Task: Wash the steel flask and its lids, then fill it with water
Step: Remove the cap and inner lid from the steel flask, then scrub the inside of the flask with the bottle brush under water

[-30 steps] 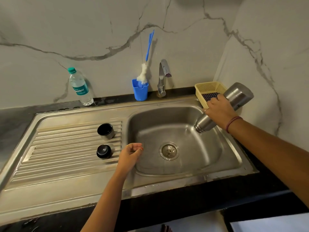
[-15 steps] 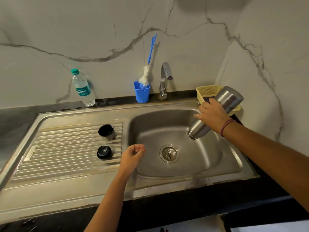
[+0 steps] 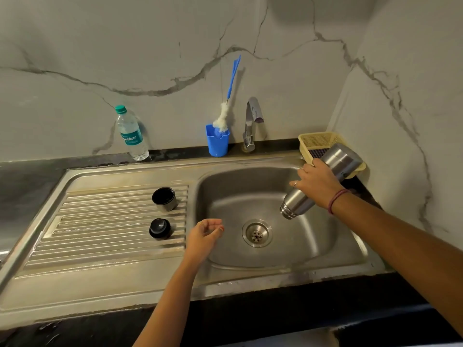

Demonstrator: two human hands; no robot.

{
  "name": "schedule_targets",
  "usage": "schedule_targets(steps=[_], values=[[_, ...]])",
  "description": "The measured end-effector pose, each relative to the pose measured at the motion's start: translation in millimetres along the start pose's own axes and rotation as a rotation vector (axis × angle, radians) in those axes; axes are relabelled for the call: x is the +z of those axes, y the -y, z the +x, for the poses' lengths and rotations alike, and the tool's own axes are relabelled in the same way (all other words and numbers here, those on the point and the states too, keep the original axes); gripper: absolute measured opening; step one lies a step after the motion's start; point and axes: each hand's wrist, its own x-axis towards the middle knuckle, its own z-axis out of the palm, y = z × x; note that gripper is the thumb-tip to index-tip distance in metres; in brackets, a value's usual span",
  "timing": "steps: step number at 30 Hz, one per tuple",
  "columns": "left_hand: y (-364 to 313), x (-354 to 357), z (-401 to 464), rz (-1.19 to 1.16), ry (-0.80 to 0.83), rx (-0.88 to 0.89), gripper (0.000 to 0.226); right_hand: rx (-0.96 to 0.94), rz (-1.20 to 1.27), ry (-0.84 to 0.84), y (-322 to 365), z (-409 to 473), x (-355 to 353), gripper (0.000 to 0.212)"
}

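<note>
Gripping the steel flask (image 3: 325, 181) in your right hand (image 3: 317, 185), you tilt it mouth-down over the sink (image 3: 263, 269) basin's right edge; your left hand (image 3: 204, 237) hangs loosely curled, holding nothing.

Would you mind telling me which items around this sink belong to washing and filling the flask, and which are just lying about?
Belongs to the job:
steel flask, gripped by the right hand, mouth tilted down over the sink
cup lid and stopper lid on the drainboard
tap
bottle brush, probably

Lying about:
plastic water bottle
yellow basket
</note>
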Motion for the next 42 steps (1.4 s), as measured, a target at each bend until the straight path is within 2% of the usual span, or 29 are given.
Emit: schedule_targets(steps=[8, 12, 16, 18, 20, 22, 25, 30, 34, 36, 39, 42], values=[[-2.9, 10.7, -14.6, -0.013, 0.081, -0.035, 0.013, 0.037, 0.213, -0.047, 10.8, 1.2, -3.2, 0.068], [-13.4, 15.4, -15.6, -0.014, 0.157, -0.078, 0.014, 0.018, 0.224, -0.075, 19.6, 6.9, -13.2, 0.071], [-31.2, 20.6, -14.1, -0.077, 0.275, -0.223, 0.015, 0.004, 0.258, -0.121, 24.7, 13.1, -34.0, 0.072], [-38.0, 25.3, -14.0, -0.166, 0.372, -0.326, 0.021, 0.014, 0.297, -0.119, 27.0, 16.7, -47.1, 0.073], [-46.0, 31.6, -11.0, -0.314, 0.405, -0.363, 0.040, 0.042, 0.389, -0.099, 30.5, 23.4, -58.1, 0.078], [-59.5, 35.2, -4.9, -0.476, 0.344, -0.345, 0.061, 0.104, 0.506, -0.073, 36.2, 31.4, -65.5, 0.086], [-81.3, 31.5, 7.4, -0.648, 0.263, -0.239, 0.069, 0.205, 0.715, -0.018, 47.8, 39.9, -76.2, 0.092], [-103.5, 16.8, 30.5, -0.740, 0.236, -0.156, 0.077, 0.290, 1.077, -0.017, 71.3, 51.6, -90.4, 0.069], [-115.5, 7.0, 45.4, -0.629, 0.112, -0.127, 0.083, 0.292, 1.158, -0.058, 88.7, 60.2, -104.5, 0.067], [-120.0, 1.5, 51.4, -0.563, 0.066, -0.097, 0.081, 0.233, 1.210, -0.037, 84.2, 62.6, -110.5, 0.066], [-124.6, -11.7, 61.0, -0.456, 0.042, 0.024, 0.060, 0.102, 1.174, -0.001, 59.3, 66.1, -122.6, 0.065], [-128.2, -23.5, 67.9, -0.323, -0.007, 0.140, 0.053, 0.116, 1.129, -0.028, 19.1, 75.7, -140.0, 0.077]])
